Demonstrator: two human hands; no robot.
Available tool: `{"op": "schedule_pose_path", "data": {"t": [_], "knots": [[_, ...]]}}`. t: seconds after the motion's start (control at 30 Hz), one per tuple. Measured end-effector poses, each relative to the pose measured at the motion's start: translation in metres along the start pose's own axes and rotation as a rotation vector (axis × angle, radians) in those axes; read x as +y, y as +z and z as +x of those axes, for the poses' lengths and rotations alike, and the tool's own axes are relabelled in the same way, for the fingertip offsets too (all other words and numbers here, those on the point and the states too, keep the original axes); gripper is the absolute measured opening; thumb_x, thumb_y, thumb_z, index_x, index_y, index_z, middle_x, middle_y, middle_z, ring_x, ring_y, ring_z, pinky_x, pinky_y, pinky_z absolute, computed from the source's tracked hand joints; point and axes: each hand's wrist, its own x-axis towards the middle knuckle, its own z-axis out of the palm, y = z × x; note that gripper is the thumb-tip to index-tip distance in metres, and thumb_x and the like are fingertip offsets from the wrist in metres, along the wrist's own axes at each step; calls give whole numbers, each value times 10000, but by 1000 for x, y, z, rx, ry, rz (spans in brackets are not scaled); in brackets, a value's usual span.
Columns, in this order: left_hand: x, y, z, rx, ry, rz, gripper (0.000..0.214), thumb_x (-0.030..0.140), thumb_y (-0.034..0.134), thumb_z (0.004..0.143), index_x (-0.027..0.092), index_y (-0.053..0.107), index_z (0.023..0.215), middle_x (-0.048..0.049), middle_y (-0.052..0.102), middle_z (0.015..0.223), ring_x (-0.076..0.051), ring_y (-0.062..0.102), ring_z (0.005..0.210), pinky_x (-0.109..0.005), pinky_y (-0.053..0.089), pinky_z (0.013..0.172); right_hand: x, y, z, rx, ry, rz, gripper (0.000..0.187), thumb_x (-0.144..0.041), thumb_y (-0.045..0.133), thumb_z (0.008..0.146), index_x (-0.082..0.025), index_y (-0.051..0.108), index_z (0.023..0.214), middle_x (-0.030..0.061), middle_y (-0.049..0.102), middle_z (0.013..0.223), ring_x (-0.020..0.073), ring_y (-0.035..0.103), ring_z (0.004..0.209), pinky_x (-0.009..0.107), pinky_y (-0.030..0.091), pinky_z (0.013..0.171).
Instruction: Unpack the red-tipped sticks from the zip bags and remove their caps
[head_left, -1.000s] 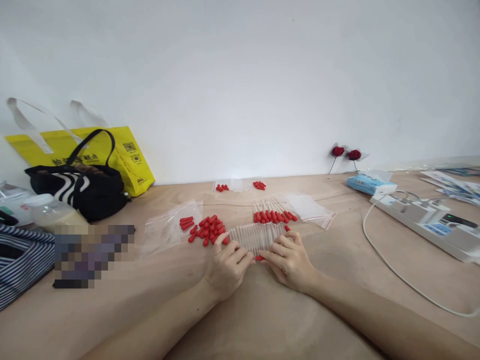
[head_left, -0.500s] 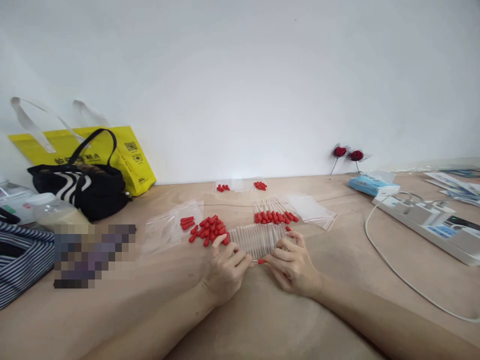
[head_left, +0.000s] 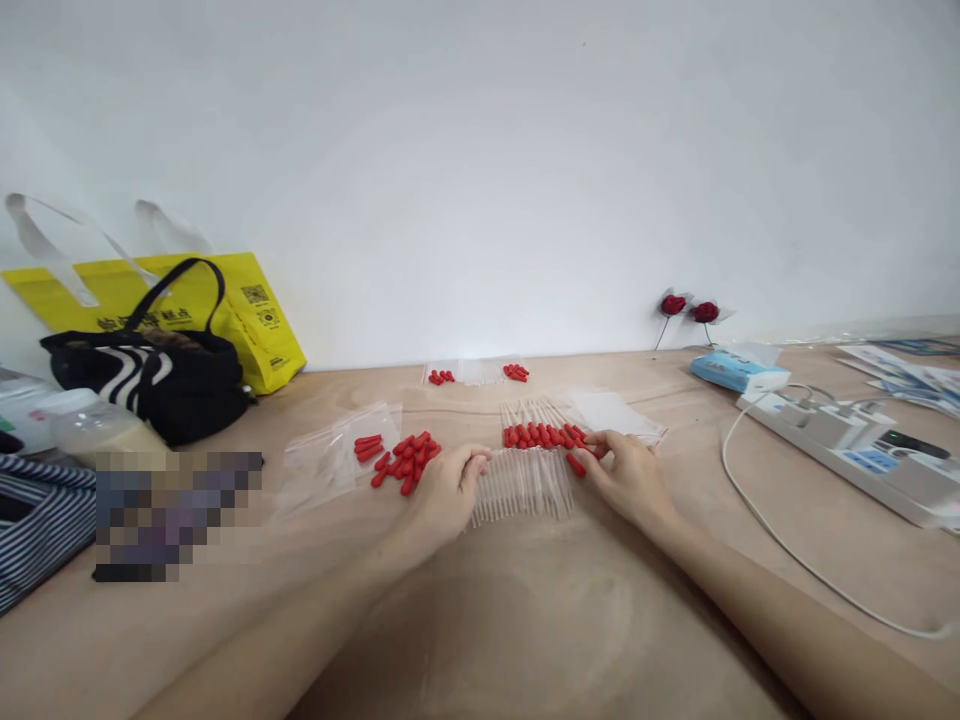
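Observation:
My left hand point(head_left: 448, 488) is at the left end of a row of clear glass tubes point(head_left: 521, 485), its fingers curled together; whether anything is in them is hidden. At the right end of a row of droppers with red rubber bulbs point(head_left: 541, 435), my right hand point(head_left: 628, 478) pinches the bulb end of a dropper with thumb and forefinger. A separate red bulb point(head_left: 576, 464) lies just below those fingertips. Left of my left hand is a pile of loose red bulbs point(head_left: 407, 460).
Clear plastic bags lie left point(head_left: 330, 455) and right point(head_left: 611, 412), with a bagged set point(head_left: 476, 372) by the wall. A yellow bag point(head_left: 274, 340), black bag point(head_left: 195, 395) and bottle point(head_left: 105, 430) stand left. Right are a tissue pack point(head_left: 739, 370), power strip point(head_left: 847, 450) and white cable point(head_left: 772, 540).
My hands have parted from the near edge of the tubes, where they held a dropper together. The right moved up and right to the dropper row; the left moved up to the tubes' left end.

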Motion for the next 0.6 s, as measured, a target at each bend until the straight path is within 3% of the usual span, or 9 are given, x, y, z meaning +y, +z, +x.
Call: {"op": "schedule_pose_path", "data": {"t": [0.07, 0.17, 0.33, 0.43, 0.6], "knots": [[6, 3, 17, -122, -290, -154, 181, 151, 410, 819, 153, 591, 807, -34, 656, 790, -144, 581, 722, -276, 449, 666, 8, 1, 4, -65, 114, -27, 222, -399, 513, 756, -199, 609, 751, 14, 643, 687, 179, 565, 685, 279, 313, 620], [10, 11, 38, -238, -469, -251, 148, 124, 450, 791, 128, 577, 714, -38, 658, 729, -119, 591, 620, -238, 475, 571, 11, 3, 8, -124, 176, -35, 252, -431, 504, 748, -208, 617, 712, 13, 644, 659, 178, 575, 672, 270, 321, 601], [4, 29, 57, -278, -554, -258, 117, 130, 529, 762, 122, 545, 647, -8, 620, 608, -91, 603, 573, -191, 498, 566, 8, 6, 9, -186, 158, -35, 249, -448, 526, 743, -236, 637, 674, -2, 657, 653, 183, 590, 680, 285, 325, 646], [-4, 40, 63, -266, -575, -186, 41, 141, 589, 720, 130, 551, 712, 13, 601, 572, -101, 614, 559, -180, 487, 536, 6, 8, 9, -203, 142, -48, 270, -463, 516, 751, -244, 641, 653, -11, 661, 647, 183, 594, 682, 288, 319, 661], [-10, 50, 68, -271, -543, -27, 251, 180, 661, 652, 144, 538, 867, 25, 609, 542, -135, 626, 520, -192, 454, 490, 5, 6, 9, -175, 137, -78, 322, -444, 452, 798, -237, 642, 640, 3, 670, 645, 192, 597, 679, 298, 300, 660]]}}
